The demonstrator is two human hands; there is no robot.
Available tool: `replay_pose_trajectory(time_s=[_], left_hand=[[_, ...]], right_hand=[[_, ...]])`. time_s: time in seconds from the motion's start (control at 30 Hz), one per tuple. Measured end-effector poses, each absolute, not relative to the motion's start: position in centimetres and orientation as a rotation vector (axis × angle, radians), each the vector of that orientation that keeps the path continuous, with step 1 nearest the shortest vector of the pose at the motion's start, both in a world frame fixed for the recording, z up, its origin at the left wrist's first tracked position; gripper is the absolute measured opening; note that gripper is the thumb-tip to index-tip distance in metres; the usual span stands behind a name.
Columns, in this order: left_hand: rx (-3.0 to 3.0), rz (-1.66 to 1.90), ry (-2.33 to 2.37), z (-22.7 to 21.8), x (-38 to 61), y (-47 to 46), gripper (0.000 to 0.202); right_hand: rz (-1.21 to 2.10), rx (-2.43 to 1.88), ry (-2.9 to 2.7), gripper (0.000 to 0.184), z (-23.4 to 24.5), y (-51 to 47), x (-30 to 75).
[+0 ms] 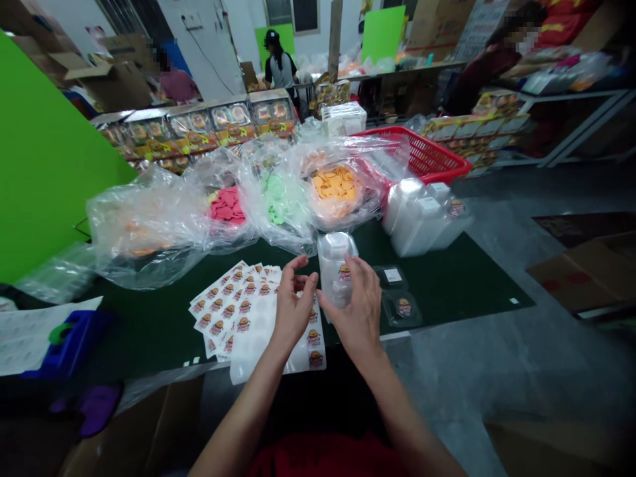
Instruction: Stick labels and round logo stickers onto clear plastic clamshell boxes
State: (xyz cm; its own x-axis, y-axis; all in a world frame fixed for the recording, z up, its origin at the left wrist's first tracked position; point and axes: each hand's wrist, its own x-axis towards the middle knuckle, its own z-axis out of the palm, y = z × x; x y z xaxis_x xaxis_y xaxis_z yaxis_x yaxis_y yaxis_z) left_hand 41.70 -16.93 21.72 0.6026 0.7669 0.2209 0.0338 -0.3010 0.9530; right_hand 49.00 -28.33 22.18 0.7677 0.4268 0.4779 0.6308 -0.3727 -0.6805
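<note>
In front of me on the dark green table stands a clear plastic clamshell box (334, 255), with a burger sticker (344, 271) showing on it beside my right fingertips. My right hand (358, 306) curves around the near right side of the box, thumb and fingers apart. Whether it touches the box, I cannot tell. My left hand (294, 305) is half curled over the sticker sheets, thumb and index finger apart and nothing visible between them. Beneath it lies a partly used sheet of burger stickers (258, 338), on a fan of fuller sheets (218, 306).
Right of my hands lies an open clear box (403, 306) with a sticker. Stacked clear boxes (422, 218) stand behind it, near a red basket (437, 156). Plastic bags hold pink pieces (227, 205), green pieces (277, 199) and orange pieces (338, 184). A blue tray (74, 344) sits left.
</note>
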Motion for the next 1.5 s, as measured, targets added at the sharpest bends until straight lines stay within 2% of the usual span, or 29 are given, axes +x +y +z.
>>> replay_pose_trajectory(time_s=[0.17,0.33,0.57,0.67,0.77,1.0,1.2,1.3,1.4,1.5], left_hand=[[1.647,0.737,0.747,21.1,39.5,-16.8,0.039],[1.627,0.711,0.760,20.7,39.0,-17.0,0.035],[1.679,0.801,0.717,21.3,38.9,-17.5,0.029],[1.668,0.823,0.744,21.1,38.1,-17.0,0.031],[1.683,0.822,0.799,20.2,37.2,-16.4,0.031],[1.765,0.779,0.838,18.0,35.7,-16.1,0.030],[1.793,0.778,0.972,16.6,33.0,-14.8,0.032],[1.874,0.823,1.084,15.6,30.2,-13.7,0.029],[1.998,0.823,1.185,14.6,27.1,-13.2,0.028],[2.128,0.804,1.187,13.8,25.1,-13.7,0.027]], right_hand=[[-0.084,-1.780,-0.689,0.060,22.4,-29.5,49.7],[0.114,-1.528,-0.545,0.057,22.2,-30.4,50.9],[0.018,-1.293,-0.314,0.057,22.3,-33.0,53.1],[-0.156,-1.381,-0.257,0.059,20.1,-36.0,55.2],[-0.281,-1.649,-0.292,0.057,16.1,-38.7,56.6],[-0.247,-2.039,-0.629,0.054,9.0,-39.9,56.9],[-0.252,-2.095,-0.653,0.055,9.7,-40.9,56.0],[-0.325,-1.946,-0.576,0.038,12.2,-41.0,52.1],[-0.078,-1.802,-0.722,0.021,14.2,-39.5,46.7],[0.324,-1.677,-0.893,0.021,14.3,-35.9,41.9]])
